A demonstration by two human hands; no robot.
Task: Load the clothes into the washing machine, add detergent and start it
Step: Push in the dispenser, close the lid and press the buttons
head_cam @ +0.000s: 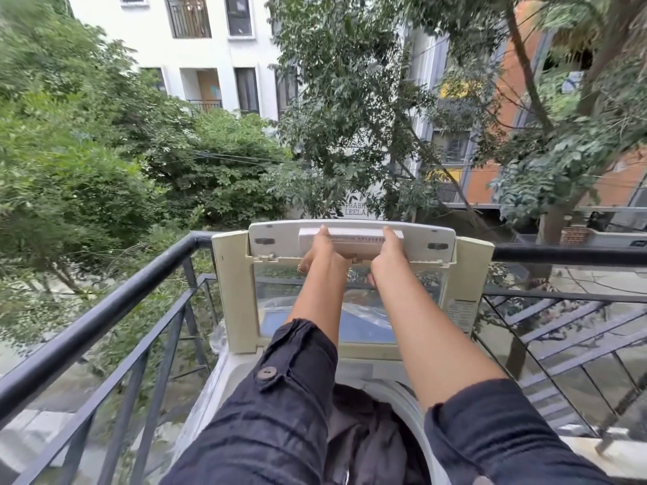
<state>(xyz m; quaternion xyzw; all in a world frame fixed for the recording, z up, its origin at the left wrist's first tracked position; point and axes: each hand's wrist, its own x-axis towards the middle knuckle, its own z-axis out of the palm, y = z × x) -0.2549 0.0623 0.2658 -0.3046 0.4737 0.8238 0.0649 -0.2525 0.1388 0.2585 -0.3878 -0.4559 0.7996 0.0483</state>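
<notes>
A top-loading washing machine [360, 369] stands on a balcony with its cream lid [231, 292] raised upright, the folded upper panel at the top. My left hand [320, 248] and my right hand [390, 252] both grip the pale handle bar [353, 236] on the lid's top edge, fingers curled over it. Dark clothes [367, 432] lie in the open drum below my arms. No detergent is in view.
A black metal railing [105, 306] runs along the balcony on the left and continues to the right [567, 255] behind the lid. Clear plastic wrap [217, 337] hangs at the machine's left side. Beyond are trees and buildings.
</notes>
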